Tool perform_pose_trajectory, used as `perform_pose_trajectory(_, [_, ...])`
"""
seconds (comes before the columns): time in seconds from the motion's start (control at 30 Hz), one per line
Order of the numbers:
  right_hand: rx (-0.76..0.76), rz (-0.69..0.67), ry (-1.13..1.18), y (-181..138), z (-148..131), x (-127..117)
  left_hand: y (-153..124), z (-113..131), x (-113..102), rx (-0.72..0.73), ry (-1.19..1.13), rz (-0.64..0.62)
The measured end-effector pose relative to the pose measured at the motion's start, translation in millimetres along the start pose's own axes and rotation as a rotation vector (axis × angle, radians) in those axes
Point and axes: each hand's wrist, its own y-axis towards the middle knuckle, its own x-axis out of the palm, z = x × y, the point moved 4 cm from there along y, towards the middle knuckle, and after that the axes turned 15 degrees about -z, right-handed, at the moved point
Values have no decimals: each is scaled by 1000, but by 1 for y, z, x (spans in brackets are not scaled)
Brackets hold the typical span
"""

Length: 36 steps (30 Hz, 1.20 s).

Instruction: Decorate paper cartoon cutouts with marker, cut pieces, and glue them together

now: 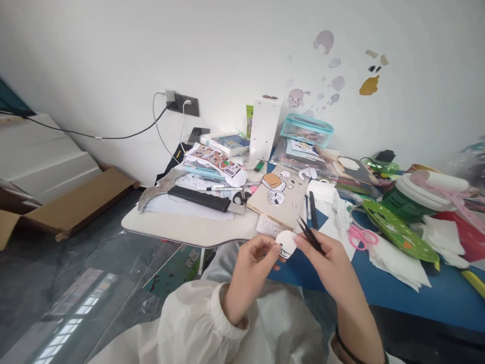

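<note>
Between my two hands is a small white rounded cutout (286,242) with a dark line drawing near its lower edge. My left hand (250,268) pinches its left side between thumb and fingers. Black pointed tweezers (309,235) lie in my right hand (329,263), tips pointing up and left, while that hand's thumb and fingertips meet the cutout's right edge. Just beyond the hands lies a beige board (280,205) bearing a brown-and-white cartoon cutout (273,182), a smaller cartoon cutout (276,197) and several little pieces.
A black-handled sickle (200,198) lies on the left with papers under it. Pink scissors (362,237), white tissues (397,263) and a green patterned case (401,230) are on the right. Behind stand a white box (265,129) and a clear teal-edged pouch (306,130).
</note>
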Motion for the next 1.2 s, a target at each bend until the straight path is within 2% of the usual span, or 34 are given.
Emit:
perform_pose_trajectory(0.2, [2,6,-19,1,3,2,0,-5,1,7,-25,2])
perform_pose_trajectory(0.5, [-24,-6,-35,2,0,2,-1,1,-5,14,-66,-9])
perform_pose_trajectory(0.77, [-28,12,-41,3,-5,2,-6,3,-10,-40,-221,15])
perform_pose_trajectory(1.07, [-49,34,-50,-3,-13,5,-6,-1,-11,-148,-415,-92])
perform_pose_trajectory(1.2, [-45,68,-42,-5,-13,5,-6,-1,-9,-154,-469,-99])
